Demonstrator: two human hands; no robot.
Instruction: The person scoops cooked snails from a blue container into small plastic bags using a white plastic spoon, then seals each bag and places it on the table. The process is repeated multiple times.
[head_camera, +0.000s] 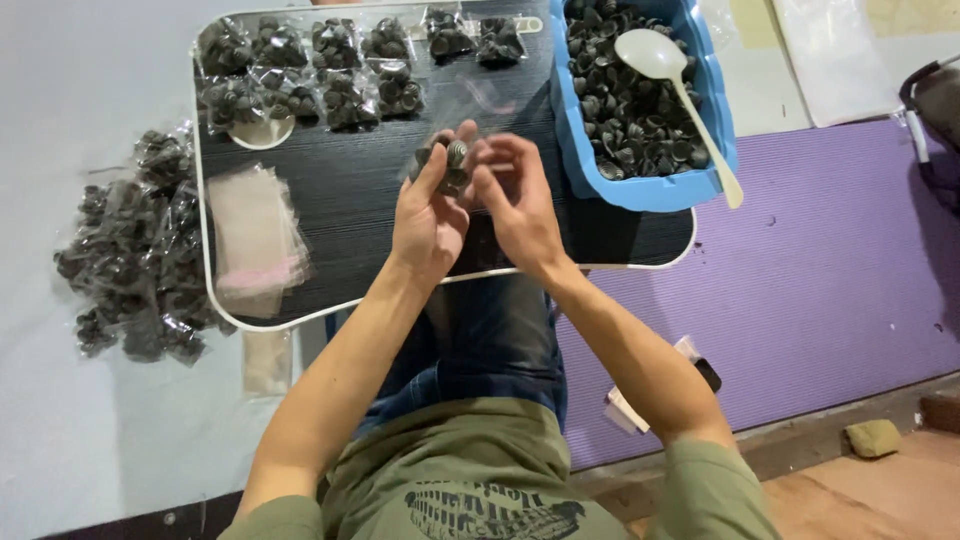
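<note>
Frame centre, above the black tray (350, 200): left hand (428, 215) and right hand (518, 205), fingers curled, jointly pinch a small clear bag of dark caps (450, 165); its long axis cannot be told.

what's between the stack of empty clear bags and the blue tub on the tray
In the head view, both hands, left hand and right hand, holding a small filled bag over bare black tray.

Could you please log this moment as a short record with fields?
Left hand: left hand holds a small clear bag of dark caps
Right hand: right hand pinches the bag's top edge
Work surface: black lap tray
Supply: blue tub of loose caps, with a white spoon
Filled bags: rows at the tray's far edge
Empty bags: stack at tray's left
</note>
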